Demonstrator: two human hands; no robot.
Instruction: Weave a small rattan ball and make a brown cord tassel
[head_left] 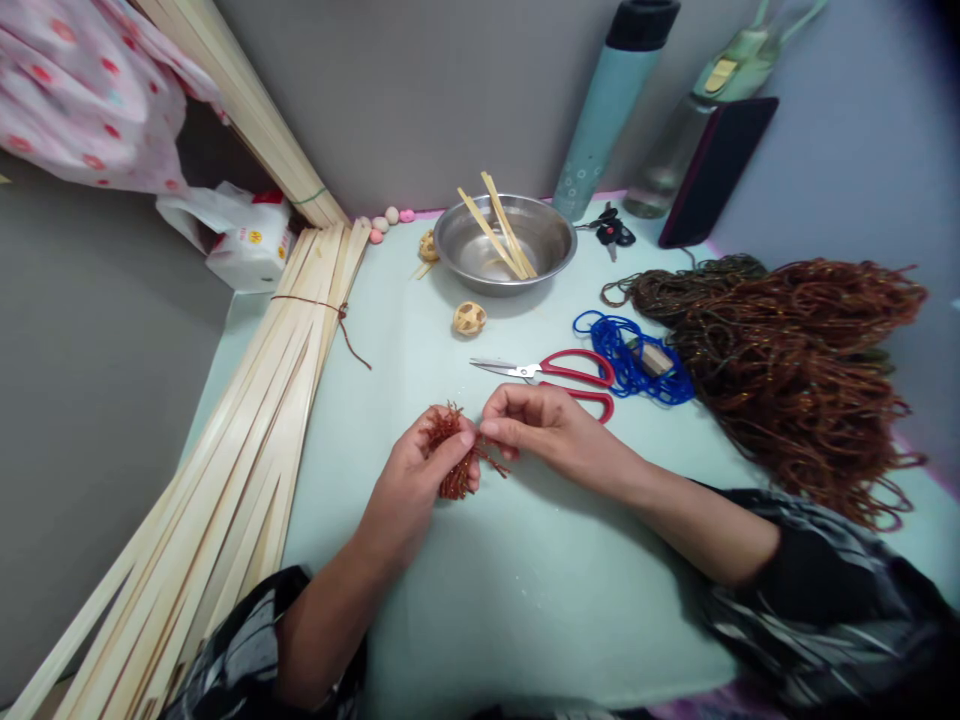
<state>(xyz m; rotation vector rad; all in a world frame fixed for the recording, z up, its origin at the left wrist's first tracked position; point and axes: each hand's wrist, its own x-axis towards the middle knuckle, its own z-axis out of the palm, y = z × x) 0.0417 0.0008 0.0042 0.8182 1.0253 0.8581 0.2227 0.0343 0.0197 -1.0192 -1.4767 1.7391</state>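
Near the middle of the table, my left hand (pixel 416 465) is closed around a small bundle of reddish-brown cord (pixel 454 480), its frayed ends sticking out above and below the fingers. My right hand (pixel 551 430) meets it from the right, thumb and forefinger pinched on a strand at the bundle's side. Part of the bundle is hidden by my left thumb. Just beyond my right hand lie red-handled scissors (pixel 577 368), blades pointing left. A small woven ball (pixel 469 319) sits farther back.
Long pale flat strips (pixel 247 430), tied with brown cord, run along the left. Behind stands a metal bowl (pixel 465 262) holding several strips. A blue cord coil (pixel 611 345) and a big brown cord heap (pixel 810 370) lie right. A teal bottle (pixel 607 120) and phone (pixel 720 170) lean behind.
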